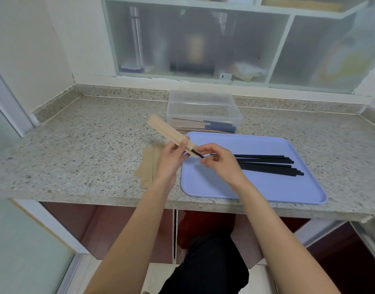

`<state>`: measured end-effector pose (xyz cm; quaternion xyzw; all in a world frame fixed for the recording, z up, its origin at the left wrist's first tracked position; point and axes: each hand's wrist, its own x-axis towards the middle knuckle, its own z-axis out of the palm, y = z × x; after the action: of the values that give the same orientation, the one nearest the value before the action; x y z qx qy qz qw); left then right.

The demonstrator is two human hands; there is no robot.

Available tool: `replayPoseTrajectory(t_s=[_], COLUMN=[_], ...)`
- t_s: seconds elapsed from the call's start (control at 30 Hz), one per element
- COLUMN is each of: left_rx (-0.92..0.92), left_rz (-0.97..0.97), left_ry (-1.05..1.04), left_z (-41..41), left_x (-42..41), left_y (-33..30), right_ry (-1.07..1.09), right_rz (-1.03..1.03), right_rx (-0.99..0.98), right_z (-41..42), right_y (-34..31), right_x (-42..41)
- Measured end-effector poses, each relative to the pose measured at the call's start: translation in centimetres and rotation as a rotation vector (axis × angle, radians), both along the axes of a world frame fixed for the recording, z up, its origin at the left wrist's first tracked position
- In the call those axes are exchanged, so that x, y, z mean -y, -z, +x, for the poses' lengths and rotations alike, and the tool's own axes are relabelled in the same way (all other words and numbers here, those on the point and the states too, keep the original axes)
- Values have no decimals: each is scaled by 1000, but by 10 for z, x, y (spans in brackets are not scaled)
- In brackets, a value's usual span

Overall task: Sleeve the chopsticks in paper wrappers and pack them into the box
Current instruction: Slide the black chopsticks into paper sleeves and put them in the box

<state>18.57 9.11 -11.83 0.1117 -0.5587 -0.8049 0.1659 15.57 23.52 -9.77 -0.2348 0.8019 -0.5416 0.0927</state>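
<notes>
Pinching the chopsticks (198, 154) in my right hand (216, 160), I aim up-left along the wrapper (169, 133) gripped by my left hand (171, 158).

Soft, even daylight, no glare. Faint shadows under the hands (203, 160) on the tray (267, 187). Frosted window (203, 43) at 12 o'clock blurry, bg out of focus. Wide-angle bend on the countertop (97, 128) edges, 3 & 9 o'clock.
</notes>
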Motion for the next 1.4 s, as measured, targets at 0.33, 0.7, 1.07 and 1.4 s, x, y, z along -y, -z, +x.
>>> replayPoseTrajectory(t_s=[0.33,0.7,1.07,1.4], left_rx=[-19,-65,36,22], left_rz=[171,-57,-127,-92], left_ry=[-349,-325,-64,-13], left_z=[-5,-17,-18,-16], left_x=[-8,-41,-33,-31], left_y=[1,9,24,26], right_ry=[119,157,283,228], right_rz=[44,0,940,1097], right_rx=[-97,-143,-516,-473], right_z=[-8,-9,-85,-108], right_y=[13,31,31,26], right_x=[-92,-71,-95,-96])
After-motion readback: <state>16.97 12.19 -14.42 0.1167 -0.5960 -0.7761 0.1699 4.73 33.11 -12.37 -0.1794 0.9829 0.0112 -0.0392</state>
